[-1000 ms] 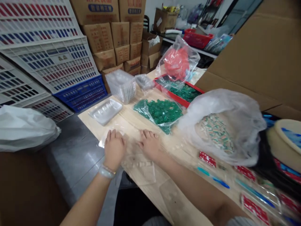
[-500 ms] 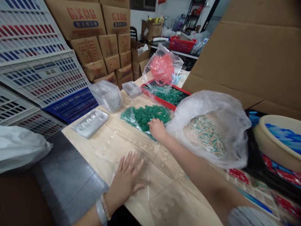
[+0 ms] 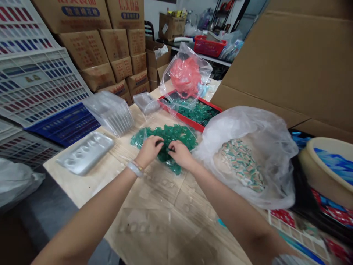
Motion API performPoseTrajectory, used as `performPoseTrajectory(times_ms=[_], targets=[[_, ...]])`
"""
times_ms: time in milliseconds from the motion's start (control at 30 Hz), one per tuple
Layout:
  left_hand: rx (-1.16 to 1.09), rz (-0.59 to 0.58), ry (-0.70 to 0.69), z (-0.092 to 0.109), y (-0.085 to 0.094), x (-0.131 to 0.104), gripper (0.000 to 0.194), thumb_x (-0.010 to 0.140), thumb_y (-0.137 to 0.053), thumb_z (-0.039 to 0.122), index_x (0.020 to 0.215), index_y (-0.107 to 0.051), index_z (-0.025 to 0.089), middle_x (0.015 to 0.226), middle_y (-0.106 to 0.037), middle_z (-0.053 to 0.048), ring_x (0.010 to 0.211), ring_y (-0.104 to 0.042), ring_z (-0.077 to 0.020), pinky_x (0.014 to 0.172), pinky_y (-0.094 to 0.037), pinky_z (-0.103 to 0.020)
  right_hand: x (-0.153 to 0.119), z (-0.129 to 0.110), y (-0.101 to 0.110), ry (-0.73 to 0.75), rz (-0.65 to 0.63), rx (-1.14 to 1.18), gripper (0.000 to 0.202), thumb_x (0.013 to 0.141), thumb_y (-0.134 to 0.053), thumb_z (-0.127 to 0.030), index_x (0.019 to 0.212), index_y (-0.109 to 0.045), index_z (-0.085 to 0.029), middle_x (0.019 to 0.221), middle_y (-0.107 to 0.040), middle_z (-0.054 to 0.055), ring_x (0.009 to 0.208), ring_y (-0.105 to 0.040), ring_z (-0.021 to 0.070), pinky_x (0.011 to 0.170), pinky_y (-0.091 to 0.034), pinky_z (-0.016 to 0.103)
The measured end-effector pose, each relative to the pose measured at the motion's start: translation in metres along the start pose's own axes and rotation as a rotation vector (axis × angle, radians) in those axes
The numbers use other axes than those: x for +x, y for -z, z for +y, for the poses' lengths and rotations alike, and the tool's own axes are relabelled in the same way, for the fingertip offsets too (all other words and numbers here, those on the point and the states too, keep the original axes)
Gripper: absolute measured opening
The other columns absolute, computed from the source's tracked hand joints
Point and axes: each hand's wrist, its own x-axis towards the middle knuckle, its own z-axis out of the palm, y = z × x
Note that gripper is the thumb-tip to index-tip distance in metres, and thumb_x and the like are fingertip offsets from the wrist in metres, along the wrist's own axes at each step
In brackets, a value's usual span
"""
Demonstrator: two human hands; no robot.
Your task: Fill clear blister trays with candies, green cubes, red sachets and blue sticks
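Note:
A heap of small translucent green pieces [image 3: 178, 134] is spread on clear plastic on the wooden table. My left hand [image 3: 150, 149] is at the heap's near left side, its fingers curled and pinched on a dark green piece. Close by on the right, my right hand [image 3: 180, 152] pinches another dark green piece between thumb and fingers. The exact shape of both pieces is partly hidden by the fingers. Flat clear plastic trays [image 3: 145, 222] with moulded hollows lie on the table between my forearms.
A stack of clear trays [image 3: 109, 110] and a tray with oval hollows [image 3: 85, 152] stand left. Behind the heap is a red-rimmed tray [image 3: 190, 124] of green pieces. On the right are a bag of striped pieces [image 3: 242, 162] and a cream tub [image 3: 310, 158]. Crates [image 3: 41, 79] stand left.
My left hand has moved forward from lying flat over the clear trays to the green heap, and its fingers have closed. My right hand stays at the heap, now pinching a piece.

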Motion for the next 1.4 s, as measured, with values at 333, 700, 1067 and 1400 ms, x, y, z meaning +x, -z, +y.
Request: performPoseTrajectory(times_ms=[333,700,1067,1400], targets=[[-0.917,-0.084,0.305,0.035,-0.011,-0.035,0.027,0.063,-0.063,0.023,0.088,-0.06,0.014,0.072,-0.057,0.0,0.057,-0.048,-0.0072,0.05,-0.038,-0.019,-0.032,0.004,0.015,-0.183,-0.027,1.2,0.029,0.055,-0.071,-0.032,0.074,-0.054,-0.016,0.06,-0.058,-0.004,0.057,-0.055,0.0091,0.06,-0.043,0.025],[-0.806,-0.13,0.331,0.05,-0.029,-0.091,0.017,0.065,-0.05,0.018,0.081,-0.054,0.014,0.063,-0.049,0.003,0.05,-0.041,-0.0064,0.048,-0.033,-0.02,-0.103,0.009,0.014,-0.303,0.051,1.252,0.027,0.055,-0.071,-0.033,0.071,-0.058,-0.016,0.056,-0.056,-0.005,0.048,-0.049,0.0068,0.051,-0.039,0.022],[0.068,-0.171,-0.177,-0.016,-0.02,-0.159,0.038,0.063,-0.036,0.0,0.094,-0.054,0.013,0.096,-0.054,-0.008,0.096,-0.047,-0.0184,0.089,-0.039,-0.035,-0.127,-0.003,-0.029,0.214,0.007,-0.084,0.015,0.081,-0.047,-0.015,0.087,-0.06,-0.015,0.088,-0.06,0.009,0.086,-0.053,0.0178,0.075,-0.041,0.029],[-0.131,-0.196,0.012,-0.028,-0.005,-0.15,0.024,0.078,-0.043,0.018,0.1,-0.052,0.016,0.091,-0.061,-0.005,0.085,-0.057,-0.0171,0.078,-0.044,-0.031,-0.117,-0.002,-0.029,0.328,-0.089,-0.43,0.015,0.082,-0.048,-0.023,0.085,-0.062,-0.016,0.083,-0.062,0.007,0.083,-0.052,0.0183,0.076,-0.038,0.029]])
